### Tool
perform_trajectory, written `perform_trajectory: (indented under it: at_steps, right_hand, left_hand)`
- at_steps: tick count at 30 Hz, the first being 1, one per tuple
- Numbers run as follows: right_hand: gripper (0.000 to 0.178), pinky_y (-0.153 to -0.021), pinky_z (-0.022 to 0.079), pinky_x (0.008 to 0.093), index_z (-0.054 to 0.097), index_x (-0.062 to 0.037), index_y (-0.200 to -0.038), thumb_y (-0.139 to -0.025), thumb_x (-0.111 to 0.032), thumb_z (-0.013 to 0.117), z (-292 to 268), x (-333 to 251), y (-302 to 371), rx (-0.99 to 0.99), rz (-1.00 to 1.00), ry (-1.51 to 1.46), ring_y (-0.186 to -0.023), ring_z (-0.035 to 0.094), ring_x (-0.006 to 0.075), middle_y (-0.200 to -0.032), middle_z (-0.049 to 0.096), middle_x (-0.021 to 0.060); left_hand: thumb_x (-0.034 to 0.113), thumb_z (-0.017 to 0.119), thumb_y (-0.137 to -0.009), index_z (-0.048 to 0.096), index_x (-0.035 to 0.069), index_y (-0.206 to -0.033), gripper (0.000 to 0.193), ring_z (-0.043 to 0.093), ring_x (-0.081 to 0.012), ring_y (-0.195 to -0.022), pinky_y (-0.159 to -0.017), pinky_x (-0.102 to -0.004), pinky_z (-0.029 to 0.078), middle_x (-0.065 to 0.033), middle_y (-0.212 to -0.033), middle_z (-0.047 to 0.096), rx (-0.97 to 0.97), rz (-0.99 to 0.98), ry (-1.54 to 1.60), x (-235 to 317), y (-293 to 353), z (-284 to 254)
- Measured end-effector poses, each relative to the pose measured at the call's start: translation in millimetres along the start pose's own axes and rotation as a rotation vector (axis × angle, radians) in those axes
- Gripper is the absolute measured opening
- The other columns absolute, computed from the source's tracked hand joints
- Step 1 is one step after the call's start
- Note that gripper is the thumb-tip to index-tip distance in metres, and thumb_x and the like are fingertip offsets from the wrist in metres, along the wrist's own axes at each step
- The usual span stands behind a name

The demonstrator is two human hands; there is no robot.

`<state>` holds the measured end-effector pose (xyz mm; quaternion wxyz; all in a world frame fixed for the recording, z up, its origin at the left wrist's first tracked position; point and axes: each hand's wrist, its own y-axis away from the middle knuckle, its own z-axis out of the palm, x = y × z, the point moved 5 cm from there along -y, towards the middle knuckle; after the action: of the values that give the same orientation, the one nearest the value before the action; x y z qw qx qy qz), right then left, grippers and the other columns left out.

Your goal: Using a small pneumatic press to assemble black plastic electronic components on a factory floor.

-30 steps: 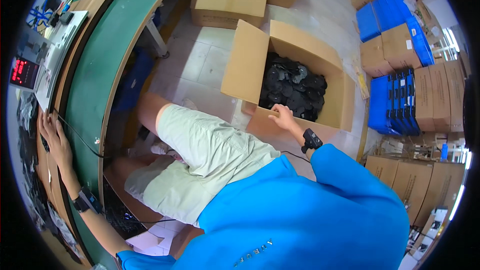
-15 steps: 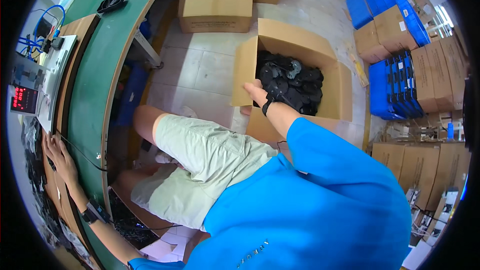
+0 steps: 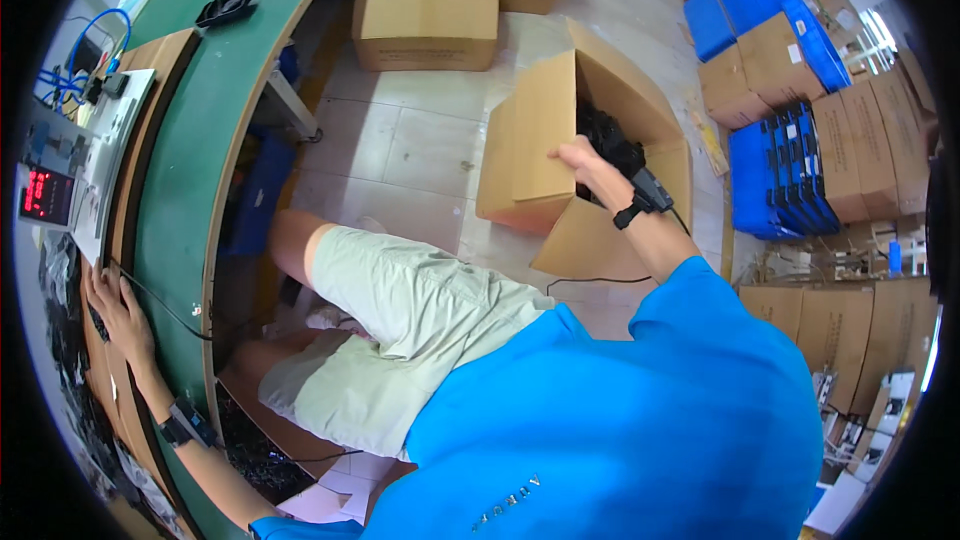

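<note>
An open cardboard box (image 3: 525, 155) stands tilted on the floor to my right, its flaps spread. Inside it lies a heap of flat black pieces (image 3: 612, 145), now partly hidden by the raised wall and my arm. My right hand (image 3: 588, 162) is closed over the top edge of the box's left side, by the flap. On the left, my left hand (image 3: 122, 318) lies on the brown board along the green workbench (image 3: 175, 230), its fingers stretched out. A small black object (image 3: 98, 326) shows beside its fingers; I cannot make out its kind.
Another cardboard box (image 3: 425, 28) stands on the floor beyond. Blue crates (image 3: 780, 175) and stacked cartons (image 3: 855, 155) line the right side. On the bench are a black tray (image 3: 225, 7) and a red digital display (image 3: 46, 194). A cable (image 3: 600, 281) runs near the tilted box.
My right hand has moved right and gripped the box's edge. The box has tipped toward the right, its left side raised, hiding more of the black pieces. My left hand stays put.
</note>
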<state>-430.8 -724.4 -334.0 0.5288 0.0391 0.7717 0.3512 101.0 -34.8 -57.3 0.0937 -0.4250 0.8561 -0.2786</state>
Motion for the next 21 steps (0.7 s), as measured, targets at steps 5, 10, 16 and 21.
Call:
perform_trajectory:
  at_steps: [5, 10, 16, 21]
  right_hand:
    - [0.042, -0.102, 0.06, 0.0455, 0.063, 0.0134, -0.135, -0.095, 0.004, 0.07, -72, -26, 49, -0.071, -0.05, -0.041, -0.119, 0.072, 0.0326, -0.131, 0.071, 0.0222]
    - [0.049, -0.104, 0.059, 0.0439, 0.059, 0.01, -0.142, -0.096, 0.0, 0.071, -123, -33, 73, -0.141, -0.034, 0.017, -0.12, 0.072, 0.0305, -0.134, 0.07, 0.0209]
    - [0.048, -0.103, 0.058, 0.0419, 0.062, 0.0118, -0.138, -0.093, -0.001, 0.074, -92, -2, 76, -0.101, -0.097, -0.026, -0.118, 0.072, 0.03, -0.132, 0.071, 0.0225]
    - [0.041, -0.1, 0.058, 0.0409, 0.069, 0.0107, -0.13, -0.091, 0.0, 0.075, -32, 12, 55, -0.104, -0.097, 0.197, -0.112, 0.074, 0.0295, -0.123, 0.076, 0.0205]
  left_hand:
    - [0.029, 0.048, -0.115, 0.04, 0.01, -0.164, 0.053, 0.045, -0.0397, -0.15, -0.122, -0.0471, 0.039, -0.0201, -0.167, 0.036, -0.004, 0.074, -0.067, -2, 1, 2]
    - [0.027, 0.049, -0.115, 0.039, 0.008, -0.164, 0.053, 0.043, -0.0388, -0.15, -0.123, -0.0469, 0.039, -0.0193, -0.167, 0.035, -0.003, 0.02, -0.006, -10, 5, 2]
    - [0.025, 0.052, -0.115, 0.037, 0.008, -0.166, 0.056, 0.043, -0.038, -0.15, -0.123, -0.0474, 0.04, -0.0209, -0.168, 0.032, 0.01, 0.035, 0.114, -2, -2, 4]
    - [0.024, 0.051, -0.115, 0.037, 0.005, -0.164, 0.055, 0.038, -0.0402, -0.153, -0.124, -0.0479, 0.038, -0.0221, -0.168, 0.03, -0.013, 0.069, -0.056, -5, 3, 2]
